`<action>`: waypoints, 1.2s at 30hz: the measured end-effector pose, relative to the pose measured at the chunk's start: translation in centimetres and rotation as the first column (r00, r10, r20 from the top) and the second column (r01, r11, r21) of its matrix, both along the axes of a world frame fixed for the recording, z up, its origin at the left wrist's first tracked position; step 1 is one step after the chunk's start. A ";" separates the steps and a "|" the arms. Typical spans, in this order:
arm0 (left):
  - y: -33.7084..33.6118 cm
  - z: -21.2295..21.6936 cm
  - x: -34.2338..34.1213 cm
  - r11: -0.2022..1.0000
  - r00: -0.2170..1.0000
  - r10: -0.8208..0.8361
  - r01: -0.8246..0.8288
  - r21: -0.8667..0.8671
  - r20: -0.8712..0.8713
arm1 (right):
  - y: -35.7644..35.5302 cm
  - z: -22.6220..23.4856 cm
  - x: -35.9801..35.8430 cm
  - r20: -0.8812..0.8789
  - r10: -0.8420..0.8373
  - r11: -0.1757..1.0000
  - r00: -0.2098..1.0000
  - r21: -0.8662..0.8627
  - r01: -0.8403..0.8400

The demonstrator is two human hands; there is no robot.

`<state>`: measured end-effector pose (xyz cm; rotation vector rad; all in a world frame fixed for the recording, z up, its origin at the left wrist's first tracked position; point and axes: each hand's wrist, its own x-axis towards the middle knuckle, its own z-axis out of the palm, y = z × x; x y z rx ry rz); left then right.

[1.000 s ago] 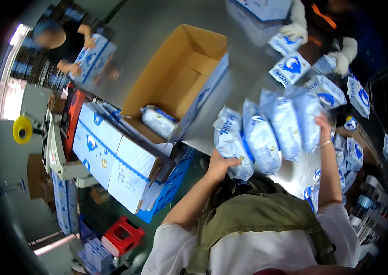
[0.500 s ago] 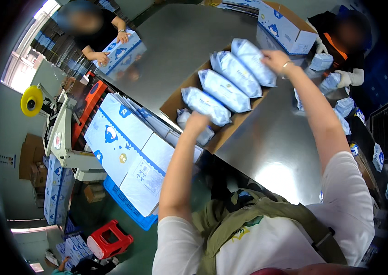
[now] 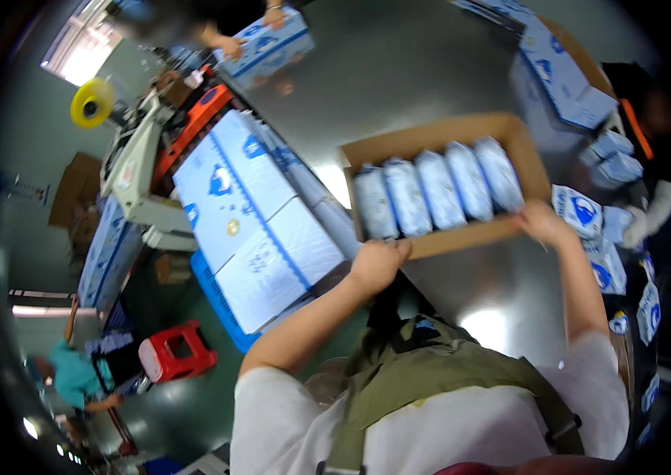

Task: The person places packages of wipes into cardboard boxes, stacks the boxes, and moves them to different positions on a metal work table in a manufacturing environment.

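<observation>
A: Left hand (image 3: pixel 377 261): arm comes up from the shoulder at about 7 o'clock, elbow bent, forearm angled toward 1 o'clock. Fingers curled at the near-left corner of the open cardboard box (image 3: pixel 438 241). Touching the edge; whether it truly grips, cannot tell.

B: Right hand (image 3: pixel 540 220): arm reaches up from 5 o'clock, nearly straight, wrist turned inward. Hand lies on the box's near-right corner, beside the last packet. Fingers partly bent; closed or loose, cannot tell.

A: Box position: on the grey metal table (image 3: pixel 399 71), just past 12 o'clock from the person's chest, long side tilted, right end higher.

B: Contents: a row of five white-and-blue packets (image 3: pixel 438 188), standing side by side, touching, filling the box across.

A: Surroundings: stacked white-and-blue cartons (image 3: pixel 248 214) at 9 o'clock of the box. Loose packets (image 3: pixel 589 214) at 3 o'clock. Another person's hands on a carton (image 3: pixel 264 47) at 11 o'clock, far end.

B: Yellow tape roll (image 3: pixel 91 103) at 10 o'clock; red stool (image 3: pixel 177 360) at 8 o'clock.
</observation>
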<state>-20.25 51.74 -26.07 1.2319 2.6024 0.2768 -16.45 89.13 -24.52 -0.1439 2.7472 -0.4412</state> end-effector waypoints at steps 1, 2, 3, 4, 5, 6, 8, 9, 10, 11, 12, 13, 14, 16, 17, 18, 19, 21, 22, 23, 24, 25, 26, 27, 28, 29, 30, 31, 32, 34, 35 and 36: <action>-2.0 -0.4 0.1 0.996 0.995 -0.064 0.069 0.061 -0.081 | -1.2 2.2 4.5 -0.130 -0.036 0.997 0.991 -0.069 0.027; -2.5 0.0 -0.4 0.985 0.986 -0.131 0.142 0.101 -0.102 | -1.1 3.1 8.9 -0.217 -0.171 0.959 0.961 -0.262 0.111; -2.3 0.4 -1.2 0.978 0.977 -0.204 0.206 0.035 -0.061 | -1.6 4.6 13.4 -0.167 -0.489 0.817 0.856 -0.432 0.383; -1.7 0.5 -2.4 0.956 0.956 -0.292 0.292 -0.005 -0.010 | 1.7 2.0 19.1 0.013 -0.778 0.468 0.628 -0.655 0.593; -1.2 0.9 -3.4 0.950 0.950 -0.311 0.311 -0.019 -0.006 | 4.1 1.0 23.8 0.167 -0.843 0.205 0.511 -0.778 0.594; -0.8 1.9 -4.1 0.943 0.944 -0.331 0.331 -0.044 -0.004 | 2.8 -0.2 25.8 0.363 -0.896 -0.210 0.256 -0.855 0.475; 0.6 0.9 -6.0 0.907 0.910 -0.406 0.412 0.087 -0.083 | 3.5 -8.0 30.8 0.709 -0.600 -0.585 0.371 -0.705 0.401; 2.0 0.6 -7.3 0.877 0.877 -0.466 0.475 0.074 -0.116 | 2.1 -10.6 31.1 0.746 -0.461 -0.636 0.480 -0.655 0.408; 3.0 0.2 -8.1 0.854 0.851 -0.506 0.517 0.060 -0.140 | 0.1 -12.0 30.3 0.791 -0.353 -0.685 0.500 -0.582 0.438; 3.5 -0.2 -8.5 0.845 0.833 -0.510 0.532 0.056 -0.217 | -2.2 -12.5 28.3 0.827 -0.301 -0.735 0.474 -0.518 0.437; 3.1 -0.1 -8.9 0.842 0.814 -0.504 0.537 0.046 -0.288 | -4.2 -12.8 26.1 0.857 -0.246 -0.779 0.454 -0.453 0.434; 2.0 1.4 -8.9 0.871 0.858 -0.439 0.479 0.107 -0.264 | -5.6 -13.0 24.0 0.879 -0.204 -0.810 0.432 -0.399 0.429; 0.9 3.5 -9.1 0.861 0.829 -0.401 0.487 0.149 -0.390 | -6.6 -12.7 21.7 0.886 -0.187 -0.835 0.425 -0.371 0.406; -3.0 6.9 -8.9 0.913 0.828 -0.336 0.404 0.062 -0.449 | -8.1 -11.9 17.2 0.898 -0.161 -0.872 0.409 -0.324 0.368; -5.4 7.9 -8.9 0.937 0.880 -0.331 0.348 -0.013 -0.339 | -8.8 -11.5 14.2 0.899 -0.143 -0.880 0.415 -0.307 0.362; -7.9 8.5 -8.6 0.953 0.926 -0.304 0.291 -0.087 -0.222 | -9.9 -10.9 11.6 0.898 -0.131 -0.882 0.421 -0.299 0.363; -10.2 9.2 -8.6 0.958 0.960 -0.257 0.238 -0.159 -0.111 | -10.0 -10.4 8.7 0.895 -0.124 -0.886 0.429 -0.295 0.358; -14.0 11.2 -8.5 0.967 0.991 -0.129 0.122 -0.224 -0.018 | -11.7 -9.1 2.7 0.887 -0.102 -0.884 0.451 -0.289 0.369; -14.3 12.2 -4.3 0.962 0.998 -0.064 0.068 -0.263 0.023 | -11.8 -9.2 2.0 0.888 -0.113 -0.875 0.446 -0.302 0.379; -14.9 12.7 -2.2 0.963 1.000 -0.024 0.024 -0.268 0.003 | -12.7 -8.1 0.4 0.888 -0.121 -0.855 0.444 -0.321 0.408; -15.5 13.9 -2.2 0.966 0.999 0.006 -0.015 -0.260 -0.035 | -14.3 -7.4 -3.1 0.865 -0.225 -0.798 0.449 -0.428 0.425; -15.3 15.3 -3.3 0.971 0.996 0.005 -0.025 -0.239 -0.083 | -12.9 -9.8 -7.7 0.793 -0.278 -0.624 0.542 -0.578 0.526; -15.1 16.5 -3.4 0.974 0.993 0.016 -0.043 -0.223 -0.119 | -12.7 -13.1 -11.3 0.717 -0.293 -0.407 0.632 -0.692 0.596; -14.7 17.2 -2.3 0.974 0.989 -0.004 -0.030 -0.225 -0.149 | -18.1 -13.9 -14.0 0.649 -0.267 -0.139 0.712 -0.757 0.638; -13.5 16.5 -2.3 0.986 0.979 -0.061 0.029 -0.164 -0.192 | -21.4 -13.2 -16.2 0.546 -0.281 0.158 0.789 -0.785 0.599; -11.5 18.1 -1.7 0.961 0.976 -0.160 0.120 -0.248 -0.149 | -23.9 -13.6 -17.2 0.173 -0.146 0.605 0.974 -0.764 0.226; -5.3 13.5 -1.5 0.861 0.961 -0.044 -0.102 -0.499 -0.273 | -26.8 -13.6 -17.8 0.029 -0.014 0.743 0.999 -0.668 0.029; 0.8 9.4 -1.3 0.621 0.925 -0.023 -0.284 -0.730 -0.379 | -29.8 -13.6 -18.3 -0.118 0.125 0.825 0.985 -0.539 -0.169; -1.6 15.5 -0.1 0.804 0.960 -0.219 0.075 -0.590 -0.176 | -32.2 -14.5 -18.0 -0.047 0.039 0.790 0.998 -0.610 -0.060; -5.7 21.1 2.7 0.832 0.897 -0.398 0.264 -0.487 -0.192 | -34.9 -13.5 -16.1 -0.062 -0.081 0.780 0.995 -0.625 0.025; -7.7 22.7 3.5 0.831 0.872 -0.439 0.302 -0.467 -0.217 | -35.8 -12.9 -14.8 -0.124 -0.104 0.807 0.987 -0.590 0.011; -9.4 23.9 4.1 0.827 0.849 -0.469 0.324 -0.459 -0.245 | -36.6 -11.9 -13.5 -0.191 -0.142 0.828 0.971 -0.561 0.010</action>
